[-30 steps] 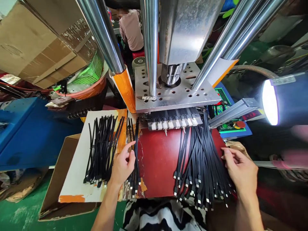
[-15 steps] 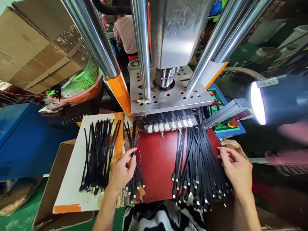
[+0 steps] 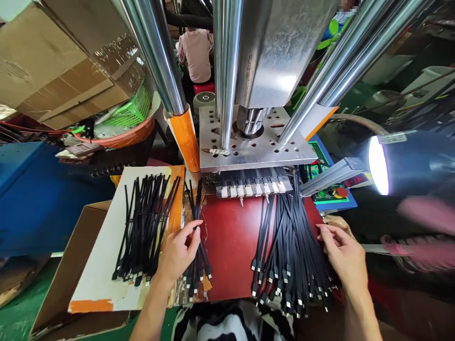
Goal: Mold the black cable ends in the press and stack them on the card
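My left hand (image 3: 179, 253) lies over a small group of black flat cables (image 3: 194, 199), index finger and thumb stretched out and a little apart. These cables cross near the fingertips, and their plugs fan out below. My right hand (image 3: 343, 248) is beside the right edge of a large pile of black cables (image 3: 293, 237), fingers curled and thumb close to the index finger; nothing shows between them. Under the press plate (image 3: 256, 154) a metal fixture (image 3: 254, 187) holds a row of black cable ends with white pieces. Another bunch of black cables (image 3: 145, 222) lies to the left.
The white board (image 3: 95, 274) overhangs a cardboard box (image 3: 53, 289). Steel columns (image 3: 156, 61) rise around the press. A bright lamp (image 3: 380, 166) and a control panel (image 3: 332, 189) stand at the right. A co-worker (image 3: 195, 54) sits behind the press.
The cables by my left hand have shifted; they now cross, with their lower ends spread to the right. Both hands keep nearly the same pose while the camera view has shifted.
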`<state>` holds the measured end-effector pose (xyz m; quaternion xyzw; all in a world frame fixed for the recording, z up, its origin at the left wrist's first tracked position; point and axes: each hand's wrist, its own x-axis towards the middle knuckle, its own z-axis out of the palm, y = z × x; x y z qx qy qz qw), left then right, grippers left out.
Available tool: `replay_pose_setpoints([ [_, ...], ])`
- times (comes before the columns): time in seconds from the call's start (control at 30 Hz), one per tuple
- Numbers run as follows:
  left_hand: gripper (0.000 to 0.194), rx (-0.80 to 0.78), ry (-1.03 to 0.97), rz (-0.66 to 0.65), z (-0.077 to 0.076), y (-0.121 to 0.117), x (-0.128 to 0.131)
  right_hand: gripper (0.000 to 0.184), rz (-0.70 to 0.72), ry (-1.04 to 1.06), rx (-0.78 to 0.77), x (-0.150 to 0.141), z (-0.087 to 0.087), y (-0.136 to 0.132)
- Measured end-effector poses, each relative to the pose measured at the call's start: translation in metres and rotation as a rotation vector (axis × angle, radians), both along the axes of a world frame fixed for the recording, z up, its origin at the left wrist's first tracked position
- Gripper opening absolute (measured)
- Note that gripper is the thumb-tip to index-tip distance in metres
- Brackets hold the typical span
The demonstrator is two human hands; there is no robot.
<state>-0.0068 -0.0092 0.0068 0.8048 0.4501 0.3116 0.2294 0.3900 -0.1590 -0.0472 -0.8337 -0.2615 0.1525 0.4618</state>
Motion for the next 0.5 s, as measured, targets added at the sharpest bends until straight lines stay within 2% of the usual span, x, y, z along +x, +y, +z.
replay_pose_setpoints([
  [0.07,0.032,-0.003,0.004,0.001,0.0,0.0,0.0,0.059,0.07,0.005,-0.029,0.005,0.003,0.002],
  [0.13,0.032,0.002,0.005,0.001,0.0,0.0,0.0,0.056,0.137,-0.08,-0.044,0.006,0.014,0.007],
  [0.23,0.032,0.009,0.007,0.003,-0.002,0.0,-0.001,0.048,0.282,-0.252,0.015,-0.005,0.044,0.025],
  [0.4,0.034,0.014,0.015,0.003,-0.003,0.0,-0.004,0.037,0.693,-0.496,0.131,-0.035,0.106,0.079],
  [0.5,0.034,0.01,0.015,-0.001,-0.002,0.001,-0.005,0.04,0.835,-0.694,0.123,-0.044,0.125,0.124],
])
